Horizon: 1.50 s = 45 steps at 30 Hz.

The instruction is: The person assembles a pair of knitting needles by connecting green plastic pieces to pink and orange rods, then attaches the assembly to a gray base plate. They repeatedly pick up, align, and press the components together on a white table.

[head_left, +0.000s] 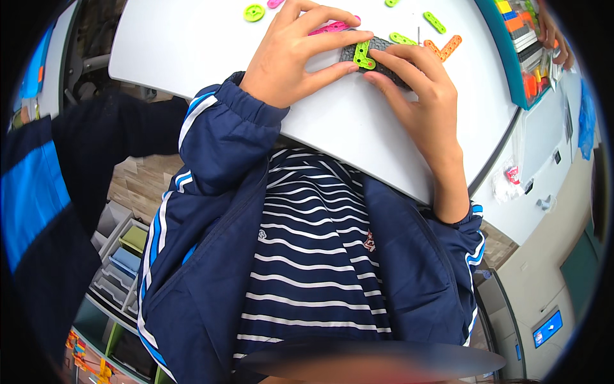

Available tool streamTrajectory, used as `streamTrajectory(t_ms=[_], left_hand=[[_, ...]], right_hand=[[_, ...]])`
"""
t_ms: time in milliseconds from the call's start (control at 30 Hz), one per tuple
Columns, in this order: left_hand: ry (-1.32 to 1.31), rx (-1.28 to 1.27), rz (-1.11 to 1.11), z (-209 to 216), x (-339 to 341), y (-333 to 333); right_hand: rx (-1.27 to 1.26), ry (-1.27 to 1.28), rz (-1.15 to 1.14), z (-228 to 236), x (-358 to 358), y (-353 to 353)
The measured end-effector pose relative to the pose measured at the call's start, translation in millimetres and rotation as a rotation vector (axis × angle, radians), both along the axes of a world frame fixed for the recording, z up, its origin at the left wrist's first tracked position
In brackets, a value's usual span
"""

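Note:
My left hand [291, 54] reaches in over the white table, its index finger and thumb closing on a bright green L-shaped building piece [362, 56] with holes. A small reddish peg shows at that piece's near corner. The green piece lies against a dark grey part with a ribbed, tyre-like surface [348, 59]. My right hand [422, 80] grips this dark part from the other side, thumb and index finger close to the green piece. The fingers partly hide the dark part, so its full shape cannot be made out. A pink perforated strip [331, 28] lies beyond my left fingers.
On the table [166, 45] are a green wheel [254, 12], green strips [435, 22] and an orange angled piece [444, 48]. A teal-edged tray [511, 70] of colourful bricks stands at the right, with another person's hand [549, 29] over it. Another person's dark sleeve [121, 125] is at the left.

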State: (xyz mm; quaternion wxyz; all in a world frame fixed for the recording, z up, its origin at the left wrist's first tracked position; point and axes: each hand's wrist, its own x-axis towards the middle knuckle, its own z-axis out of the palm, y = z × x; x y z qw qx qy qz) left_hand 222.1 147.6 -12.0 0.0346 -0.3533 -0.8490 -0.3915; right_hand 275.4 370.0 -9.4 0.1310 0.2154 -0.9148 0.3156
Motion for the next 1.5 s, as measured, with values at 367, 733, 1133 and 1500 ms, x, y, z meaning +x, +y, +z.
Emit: streamTrajectory(t_ms=[367,733,1133,1500], left_hand=[[-0.052,-0.018,-0.006,1.4,0.6,2.2],[-0.030,-0.032,-0.009,-0.7,-0.2,3.5],[0.148,-0.118,-0.059,10.0,-3.5,5.6],[0.340,-0.316,-0.208,11.1,-17.9,14.1]], right_hand=[[0.011,-0.004,0.002,1.6,1.0,0.2],[0.035,0.008,-0.003,3.5,1.6,-1.3],[0.076,0.077,-0.029,0.1,2.9,-5.6],[0.245,0.138,-0.044,-0.8,6.2,-7.6]])
